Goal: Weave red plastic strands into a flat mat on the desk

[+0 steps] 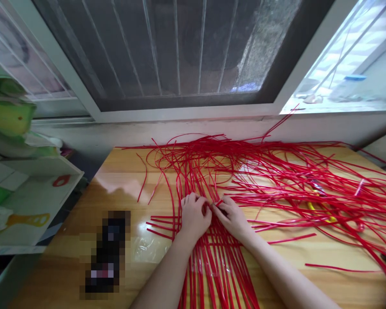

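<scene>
Many long red plastic strips (201, 274) run lengthwise over the wooden table (67, 240), with several others crossing them to form a loose weave. On the weave, my left hand (196, 216) is closed, its thumb and forefinger pinched around a red strip. Close beside it, my right hand (233, 216) also pinches a strip, the fingertips of both hands nearly touching. Which strip each one holds is partly hidden by the fingers. Crosswise strip ends (161, 221) stick out to the left of my left hand. Clear tape (209, 267) lies across the lengthwise strips nearer to me.
Loose red strips (292, 171) cover the table's back and right side, with a yellow-handled tool (312, 208) among them. A blurred-out dark object (107, 253) and clear plastic (151, 248) lie at left. A shelf (64, 171) stands beyond the left edge; a window (173, 56) is behind.
</scene>
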